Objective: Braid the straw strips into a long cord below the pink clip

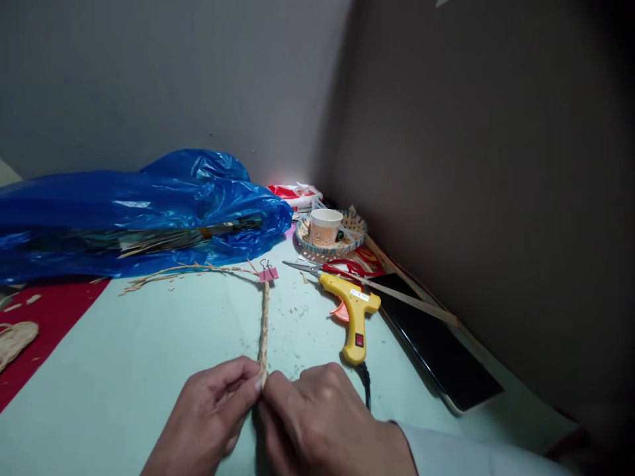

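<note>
Head view, looking down: a pale straw braid [264,317] runs away from the person in a straight line, its near end between the two hands and its far end at a pink clip [268,274]. The left hand [211,406] pinches it between thumb and forefinger. The right hand [327,413] closes in from the other side, fingers curled narrow around the same spot; its exact grip is partly hidden. The clip probably keeps the far end from unravelling; whether it is fixed to the table [124,370] cannot be told. Loose strands [183,268] trail left from the clip. To the right, a yellow glue gun [357,324] lies on its side near the right hand, perhaps for easy reach, with red-handled scissors [317,268] just beyond and a black tablet [431,344] beside them. Farther back, a paper cup [325,233] stands in a shallow basket [306,247], seemingly to hold small bits together. At back left, a blue bag [99,198] gapes, showing dry strips [169,241].
</note>
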Motion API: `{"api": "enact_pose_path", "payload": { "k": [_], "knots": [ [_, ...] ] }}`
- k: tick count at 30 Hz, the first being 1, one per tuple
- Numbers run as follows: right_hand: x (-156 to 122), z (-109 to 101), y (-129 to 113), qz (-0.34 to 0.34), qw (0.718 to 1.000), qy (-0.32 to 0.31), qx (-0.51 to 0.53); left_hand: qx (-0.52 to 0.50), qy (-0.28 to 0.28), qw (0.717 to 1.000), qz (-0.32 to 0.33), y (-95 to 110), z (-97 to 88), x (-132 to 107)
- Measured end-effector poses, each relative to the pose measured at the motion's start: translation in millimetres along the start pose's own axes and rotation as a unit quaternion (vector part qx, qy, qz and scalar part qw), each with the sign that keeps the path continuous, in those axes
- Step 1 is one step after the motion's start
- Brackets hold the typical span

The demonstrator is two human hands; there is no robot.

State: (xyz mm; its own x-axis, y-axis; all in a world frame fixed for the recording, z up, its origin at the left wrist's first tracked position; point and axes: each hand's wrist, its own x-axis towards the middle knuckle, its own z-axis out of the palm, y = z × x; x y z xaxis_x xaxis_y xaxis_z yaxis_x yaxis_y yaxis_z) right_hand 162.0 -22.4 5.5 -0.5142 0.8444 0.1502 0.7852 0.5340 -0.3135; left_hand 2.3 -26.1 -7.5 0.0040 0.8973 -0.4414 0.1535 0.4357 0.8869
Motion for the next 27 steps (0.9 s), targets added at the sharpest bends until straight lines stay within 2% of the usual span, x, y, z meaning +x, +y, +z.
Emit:
{"api": "enact_pose_path", "payload": {
  "k": [2, 4, 6, 7, 9, 10, 12, 14, 17, 20, 22, 27],
  "knots": [
    [0, 11, 7, -0.102, 0.994, 0.032, -0.033, -0.053, -0.017, 0.998, -0.024, -1, 0.5, -2],
    [3, 19, 13, -0.206, 0.976, 0.06, -0.041, -0.087, -0.023, 0.996, -0.027, -3, 1.1, -4],
    [7, 19, 17, -0.27, 0.958, 0.094, -0.018, -0.078, -0.011, 0.997, -0.014, -5, 1.4, -5],
    [9, 16, 17, -0.274, 0.955, 0.109, 0.003, -0.066, -0.001, 0.998, -0.003, -5, 1.3, -6],
    [12, 5, 16, -0.221, 0.965, 0.117, 0.074, -0.055, 0.012, 0.998, 0.008, -6, 0.8, -6],
    [14, -3, 16, -0.167, 0.973, 0.108, 0.118, -0.059, 0.01, 0.998, 0.008, -6, 0.5, -6],
    [18, -17, 16, -0.045, 0.974, 0.068, 0.209, -0.065, -0.013, 0.998, 0.001, -4, 0.1, -6],
    [23, -24, 19, 0.022, 0.959, -0.014, 0.282, -0.057, -0.03, 0.998, -0.001, -1, 0.3, -6],
    [29, -23, 24, 0.027, 0.916, -0.139, 0.375, -0.045, -0.02, 0.998, 0.046, 4, 2.0, -9],
    [32, -17, 26, 0.03, 0.878, -0.184, 0.441, -0.006, -0.002, 0.995, 0.098, 8, 4.1, -12],
    [32, -15, 26, 0.033, 0.883, -0.182, 0.43, 0.05, 0.01, 0.993, 0.11, 9, 4.8, -14],
    [30, -17, 24, 0.016, 0.929, -0.126, 0.348, 0.171, 0.045, 0.972, 0.152, 2, 4.8, -15]
  ]
}}
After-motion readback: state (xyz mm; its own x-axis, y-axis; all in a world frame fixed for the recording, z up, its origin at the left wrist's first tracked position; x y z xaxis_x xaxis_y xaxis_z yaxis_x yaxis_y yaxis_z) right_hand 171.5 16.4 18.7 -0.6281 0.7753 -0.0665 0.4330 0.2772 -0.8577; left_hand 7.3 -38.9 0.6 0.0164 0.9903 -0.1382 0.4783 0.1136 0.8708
